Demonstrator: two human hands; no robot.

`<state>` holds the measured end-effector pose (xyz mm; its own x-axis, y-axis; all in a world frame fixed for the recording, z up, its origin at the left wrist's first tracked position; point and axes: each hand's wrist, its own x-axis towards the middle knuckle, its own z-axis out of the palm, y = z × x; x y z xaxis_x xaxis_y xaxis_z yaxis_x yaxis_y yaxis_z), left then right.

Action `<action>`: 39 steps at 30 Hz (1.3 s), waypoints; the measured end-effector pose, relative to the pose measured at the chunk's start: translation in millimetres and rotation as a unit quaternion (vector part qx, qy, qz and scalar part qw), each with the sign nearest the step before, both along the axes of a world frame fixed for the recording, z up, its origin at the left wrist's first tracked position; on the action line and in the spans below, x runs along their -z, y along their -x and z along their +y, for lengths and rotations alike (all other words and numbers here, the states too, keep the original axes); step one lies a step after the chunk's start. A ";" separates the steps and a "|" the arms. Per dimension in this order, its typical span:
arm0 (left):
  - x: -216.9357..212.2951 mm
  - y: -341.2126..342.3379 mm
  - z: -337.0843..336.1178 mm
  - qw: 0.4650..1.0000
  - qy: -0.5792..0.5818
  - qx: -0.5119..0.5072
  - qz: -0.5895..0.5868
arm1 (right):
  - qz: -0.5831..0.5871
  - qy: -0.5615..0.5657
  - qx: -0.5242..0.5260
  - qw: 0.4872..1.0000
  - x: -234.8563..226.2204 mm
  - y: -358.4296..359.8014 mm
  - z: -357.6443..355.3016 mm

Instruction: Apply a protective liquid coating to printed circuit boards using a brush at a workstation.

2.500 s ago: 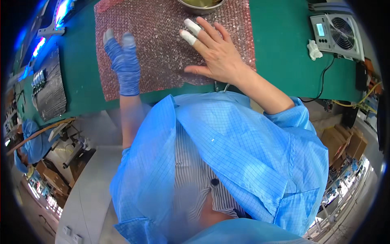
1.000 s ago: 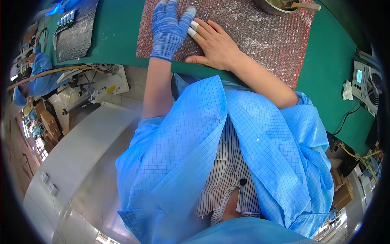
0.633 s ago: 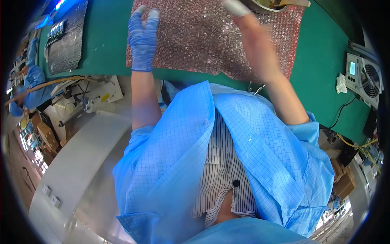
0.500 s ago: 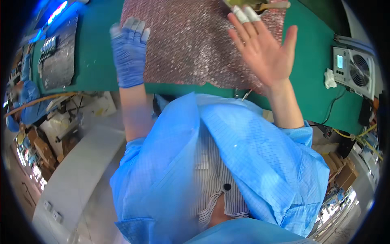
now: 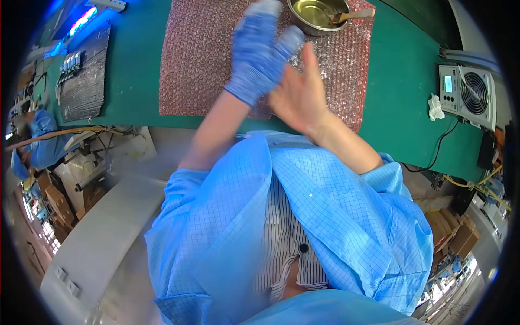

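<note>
My left hand [image 5: 254, 57], in a blue glove with pale fingertips, is raised over the bubble wrap sheet [image 5: 197, 70]. Its fingers stretch away from me and its thumb stands apart; motion smears it. Against the glove's palm side lies my bare right hand [image 5: 300, 103], thumb pointing up and palm flat. The glove hides most of the right fingers. The two hands overlap and seem to touch, with nothing visible held between them. Just beyond them a metal bowl [image 5: 295, 20] holds a clear yellowish liquid and a wooden-handled brush [image 5: 355, 15].
The bubble wrap lies on a green-topped table [image 5: 401, 103]. To the right stand a white fan unit [image 5: 468, 92] with a small display and a crumpled white tissue [image 5: 435, 108]. A dark mat [image 5: 84, 81] with small parts and a bright lamp [image 5: 82, 21] are at left. Another person [image 5: 43, 138] sits far left.
Both hands, held apart and spread before, have come together over the bubble wrap. The left moved right, the right moved left and nearer me. More of the bowl shows.
</note>
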<state>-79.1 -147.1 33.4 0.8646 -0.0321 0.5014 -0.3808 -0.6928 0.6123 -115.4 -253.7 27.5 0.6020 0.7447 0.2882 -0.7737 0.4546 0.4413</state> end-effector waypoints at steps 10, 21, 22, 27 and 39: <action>17.2 22.5 40.0 0.988 0.023 -0.128 -0.084 | -0.196 0.485 0.065 0.850 -23.7 4.6 30.0; 23.3 17.8 144.4 0.948 0.073 -0.301 -0.078 | -0.441 0.523 0.224 0.694 -39.2 -12.6 -72.7; 24.4 19.6 157.9 0.943 0.042 -0.316 -0.094 | -0.573 0.647 0.265 0.429 -41.5 -15.5 -99.9; 62.8 23.1 259.6 0.938 -0.140 -0.306 -0.079 | -0.560 0.764 0.223 -0.230 -5.1 -27.5 -182.3; 92.1 52.2 376.5 0.811 -0.228 -0.494 0.215 | -0.460 0.826 0.134 -0.298 61.9 -40.9 -247.8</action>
